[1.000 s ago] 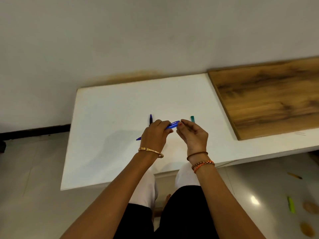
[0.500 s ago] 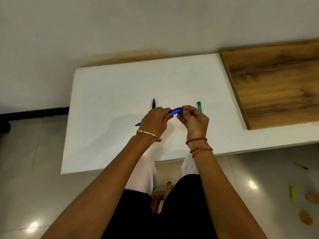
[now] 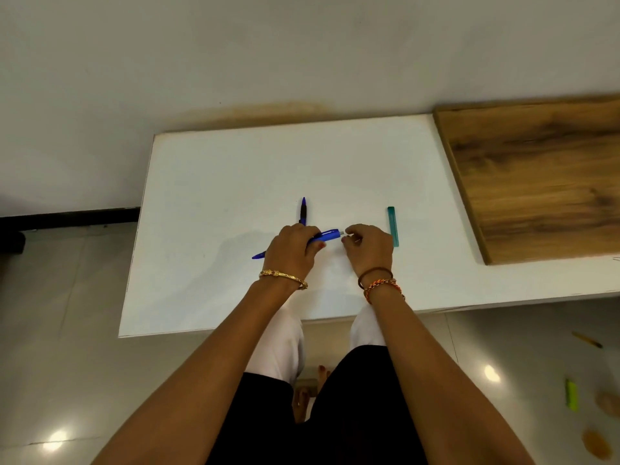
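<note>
My left hand [image 3: 292, 250] grips a blue pen [image 3: 327, 235] that lies nearly level above the white table [image 3: 214, 196], its tip poking out to the left below my wrist. My right hand [image 3: 369, 246] is just right of the pen's end, fingers curled and pinching something small and pale that I cannot make out. A second blue pen with a black grip [image 3: 303, 211] lies on the table behind my left hand. A teal pen part [image 3: 392, 226] lies just right of my right hand.
A wooden board [image 3: 536, 176] covers the table's right end. The wall runs along the far edge. On the floor at right lie a green object [image 3: 571, 394] and a yellow pencil [image 3: 587, 339]. My knees are under the table's near edge.
My right hand has come off the blue pen's end and drawn slightly right, leaving a small gap. The view has shifted; the teal part now shows in full.
</note>
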